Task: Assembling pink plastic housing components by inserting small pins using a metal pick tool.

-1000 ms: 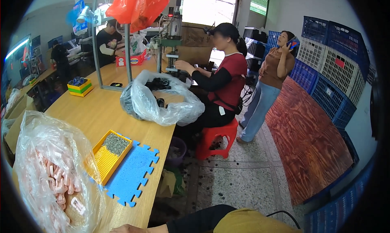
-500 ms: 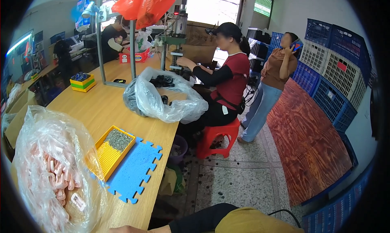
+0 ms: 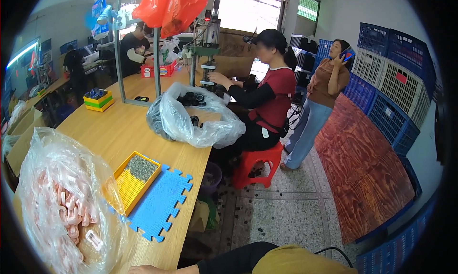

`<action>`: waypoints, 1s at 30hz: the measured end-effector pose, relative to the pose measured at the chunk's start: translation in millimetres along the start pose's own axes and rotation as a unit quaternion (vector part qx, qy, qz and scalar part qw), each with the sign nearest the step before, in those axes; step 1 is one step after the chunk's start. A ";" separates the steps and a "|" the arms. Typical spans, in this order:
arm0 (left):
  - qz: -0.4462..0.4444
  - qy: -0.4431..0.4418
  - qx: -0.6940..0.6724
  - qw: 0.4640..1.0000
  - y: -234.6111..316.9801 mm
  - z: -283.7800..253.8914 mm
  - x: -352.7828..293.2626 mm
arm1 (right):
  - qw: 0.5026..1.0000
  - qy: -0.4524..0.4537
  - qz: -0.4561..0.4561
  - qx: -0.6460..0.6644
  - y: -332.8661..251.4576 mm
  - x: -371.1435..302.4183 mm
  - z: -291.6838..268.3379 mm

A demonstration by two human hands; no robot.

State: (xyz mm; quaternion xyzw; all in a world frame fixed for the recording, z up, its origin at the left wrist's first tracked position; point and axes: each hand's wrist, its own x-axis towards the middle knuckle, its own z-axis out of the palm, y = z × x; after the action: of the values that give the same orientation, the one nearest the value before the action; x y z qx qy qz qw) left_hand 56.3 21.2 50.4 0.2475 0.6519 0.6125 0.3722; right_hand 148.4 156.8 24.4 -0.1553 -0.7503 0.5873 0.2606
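At the lower edge of the head view, part of my right hand (image 3: 147, 269) rests by the edge of the wooden table (image 3: 157, 255). A black sleeve covers the forearm. Most of the fingers are cut off by the frame, so their pose and anything under them are hidden. My left hand is out of view. Nearest to the right hand are a blue foam mat (image 3: 160, 202) and a large clear plastic bag (image 3: 45, 178) of pale pink plastic parts (image 3: 71, 212). A yellow tray (image 3: 128, 190), with small metal pieces (image 3: 141, 167) at its far end, lies partly on the mat.
Farther along the table stand a clear bag (image 3: 183, 119) of black parts and stacked yellow-green bins (image 3: 98, 100). A co-worker (image 3: 276, 95) sits on a red stool (image 3: 260, 164) at a press (image 3: 208, 49). Another person (image 3: 324, 92) stands holding a phone. Stacked crates (image 3: 386, 116) line the right wall.
The whole view has shifted slightly. The standing person's head has turned a little. My right hand stays at the table edge.
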 end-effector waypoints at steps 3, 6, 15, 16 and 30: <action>0.007 0.015 -0.047 0.999 -0.5 -2.2 -6.8 | 0.999 -0.038 0.010 0.012 0.5 1.8 2.8; -0.040 -0.003 -0.107 0.993 -9.2 -22.0 -4.2 | 0.993 -0.085 0.059 0.053 -0.1 11.7 3.9; -0.066 -0.091 -0.337 0.935 -31.5 -13.9 19.8 | 0.992 -0.122 -0.020 -0.026 -18.6 32.7 -40.7; -0.075 -0.090 -0.337 0.934 -29.4 -14.5 17.3 | 0.989 -0.147 0.018 -0.003 -17.8 34.7 -37.4; -0.064 -0.064 -0.331 0.939 -41.8 -33.6 -0.4 | 0.960 -0.188 -0.089 -0.189 -16.3 39.9 3.9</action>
State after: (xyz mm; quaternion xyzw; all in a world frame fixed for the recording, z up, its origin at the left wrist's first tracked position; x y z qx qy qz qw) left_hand 35.6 -5.1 8.4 0.1063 0.4018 0.7514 0.5126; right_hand 114.8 170.9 47.7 -0.0212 -0.8940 0.4276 0.1321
